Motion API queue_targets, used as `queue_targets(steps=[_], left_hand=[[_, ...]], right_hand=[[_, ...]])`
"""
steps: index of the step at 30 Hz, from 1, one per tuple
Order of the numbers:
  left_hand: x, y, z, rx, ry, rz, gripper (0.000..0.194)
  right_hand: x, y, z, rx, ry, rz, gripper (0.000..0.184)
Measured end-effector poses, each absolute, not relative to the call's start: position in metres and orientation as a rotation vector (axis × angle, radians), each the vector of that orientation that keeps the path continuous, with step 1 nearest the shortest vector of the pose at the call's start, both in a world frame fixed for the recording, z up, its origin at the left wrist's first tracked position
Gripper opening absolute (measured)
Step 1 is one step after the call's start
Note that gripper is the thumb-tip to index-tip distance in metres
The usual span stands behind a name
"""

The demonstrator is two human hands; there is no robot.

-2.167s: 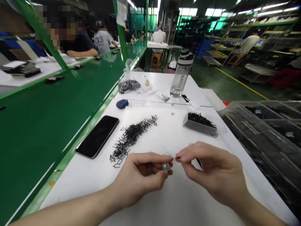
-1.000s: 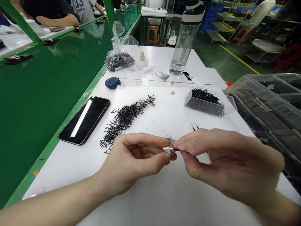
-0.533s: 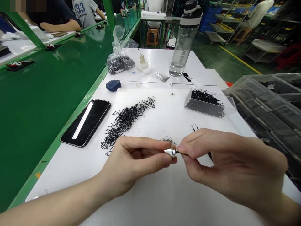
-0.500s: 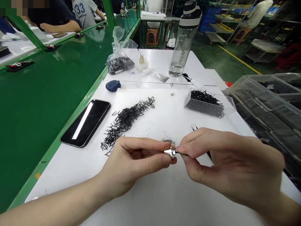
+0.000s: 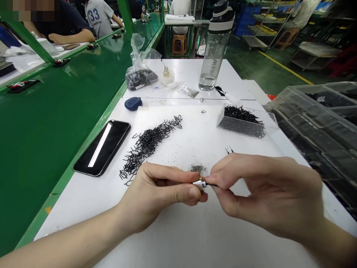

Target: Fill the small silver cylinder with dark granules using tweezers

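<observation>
My left hand [image 5: 164, 190] pinches a small silvery metal fitting [image 5: 199, 183] between thumb and fingers. Against the fitting's right end, my right hand [image 5: 259, 190] grips a thin black piece [image 5: 212, 185], mostly covered by the fingertips. Just beyond the hands lies a scatter of tiny dark bits [image 5: 197, 168]. Farther left, a long heap of black forked pieces [image 5: 150, 141] spreads over the white work surface. The tips of tweezers [image 5: 229, 150] show behind my right hand, which hides the rest of them.
A clear box of black pieces [image 5: 241, 121] stands at the right, a phone [image 5: 102, 148] at the left. Behind are a dark blue case [image 5: 133, 104], a plastic bag [image 5: 141, 76] and a water bottle [image 5: 214, 52]. Divided bins [image 5: 309, 111] line the right edge; co-workers sit beyond the green conveyor [image 5: 83, 93].
Both hands stay joined at the fitting, which has shifted slightly left in view and seems turned a little. My right hand has drawn slightly left. The whole view has shifted a bit.
</observation>
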State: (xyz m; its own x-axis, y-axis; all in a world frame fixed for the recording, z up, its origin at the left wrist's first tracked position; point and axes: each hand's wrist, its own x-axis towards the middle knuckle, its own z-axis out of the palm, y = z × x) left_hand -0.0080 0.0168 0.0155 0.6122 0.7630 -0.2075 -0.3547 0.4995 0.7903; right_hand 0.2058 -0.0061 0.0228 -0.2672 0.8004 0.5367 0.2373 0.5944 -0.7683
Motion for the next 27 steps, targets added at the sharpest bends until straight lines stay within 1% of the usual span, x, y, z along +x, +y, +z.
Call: queue_targets(steps=[19, 27], left_hand=[[-0.0094, 0.0178, 0.0130, 0.777, 0.579, 0.713, 0.013], [-0.0090, 0.0198, 0.0136, 0.785, 0.616, 0.738, 0.014]], right_hand=[[0.2068, -0.0091, 0.0206, -0.860, -1.807, 0.708, 0.029], [0.2046, -0.0057, 0.0170, -0.847, -1.751, 0.693, 0.035]])
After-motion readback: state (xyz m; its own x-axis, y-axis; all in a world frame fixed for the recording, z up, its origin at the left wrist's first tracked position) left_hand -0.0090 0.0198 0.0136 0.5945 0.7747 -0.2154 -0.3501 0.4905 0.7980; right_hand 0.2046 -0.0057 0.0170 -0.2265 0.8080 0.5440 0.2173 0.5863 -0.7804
